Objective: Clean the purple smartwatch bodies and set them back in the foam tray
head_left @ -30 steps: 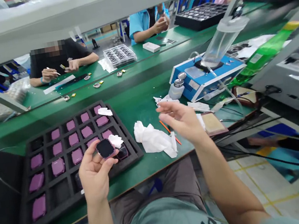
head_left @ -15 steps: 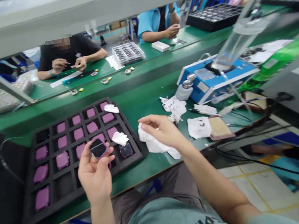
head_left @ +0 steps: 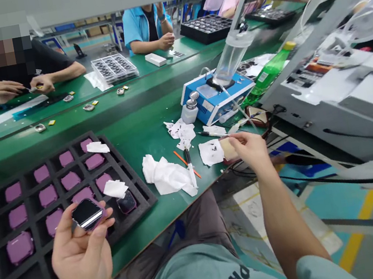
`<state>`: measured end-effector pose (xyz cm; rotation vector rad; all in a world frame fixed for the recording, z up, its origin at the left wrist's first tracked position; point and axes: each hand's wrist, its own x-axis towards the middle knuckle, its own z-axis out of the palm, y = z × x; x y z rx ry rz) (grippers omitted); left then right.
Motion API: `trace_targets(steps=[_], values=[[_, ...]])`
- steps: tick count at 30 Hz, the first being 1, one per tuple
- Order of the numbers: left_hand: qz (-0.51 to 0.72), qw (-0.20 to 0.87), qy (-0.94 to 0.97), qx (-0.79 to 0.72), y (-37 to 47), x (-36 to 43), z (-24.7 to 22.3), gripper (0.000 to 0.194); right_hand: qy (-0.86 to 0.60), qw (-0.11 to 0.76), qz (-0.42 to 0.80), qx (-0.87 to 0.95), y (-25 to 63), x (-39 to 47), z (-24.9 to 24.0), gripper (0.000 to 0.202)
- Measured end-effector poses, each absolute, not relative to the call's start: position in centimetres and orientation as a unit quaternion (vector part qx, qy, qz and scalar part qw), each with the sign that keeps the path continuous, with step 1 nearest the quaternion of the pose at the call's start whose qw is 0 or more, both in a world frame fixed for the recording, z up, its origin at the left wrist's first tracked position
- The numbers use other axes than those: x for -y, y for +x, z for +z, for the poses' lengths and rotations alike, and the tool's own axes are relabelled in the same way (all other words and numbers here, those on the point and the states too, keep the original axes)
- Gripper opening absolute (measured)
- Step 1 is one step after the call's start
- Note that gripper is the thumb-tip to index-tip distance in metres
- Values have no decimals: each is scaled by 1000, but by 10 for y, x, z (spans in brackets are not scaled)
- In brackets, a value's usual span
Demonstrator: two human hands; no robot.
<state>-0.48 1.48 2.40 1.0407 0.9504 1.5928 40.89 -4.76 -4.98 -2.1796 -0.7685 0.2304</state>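
The left hand, lower left of the frame, grips a purple-edged watch by its sides between thumb and fingers, dark screen up, above the front of a black foam tray. The right hand, right of centre, has its fingertips drawn together at a tan pad; whether they pinch anything, I cannot tell. The step in hand appears to be steadying the watch while the right hand works at the pad; the next move seems to call for a light hold that leaves the screen uncovered. Left of the pad, a specked white paper and a crumpled tissue lie on the green worktop. Farther up stand a pump bottle and a blue machine.
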Motion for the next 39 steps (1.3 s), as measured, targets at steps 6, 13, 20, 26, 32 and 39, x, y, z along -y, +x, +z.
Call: trace_targets(steps=[6, 13, 20, 26, 32, 39], values=[[649, 480, 438, -396, -3, -16, 25, 55, -880, 335, 148, 304, 434, 15, -65, 24], [640, 475, 448, -404, -1, -13, 28, 54, -813, 429, 229, 318, 435, 10, -68, 20], [638, 479, 447, -405, -2, -16, 29, 55, -679, 586, 336, 286, 424, 32, -45, 48], [577, 552, 487, -355, 0, -13, 30, 55, -529, 608, 483, 341, 353, 16, -16, 31], [461, 677, 492, -296, 11, -13, 36, 61, -376, 524, 659, 388, 265, -8, 14, 28], [465, 688, 473, -293, 12, -14, 32, 69, -356, 491, 709, 359, 232, -23, 22, 27]])
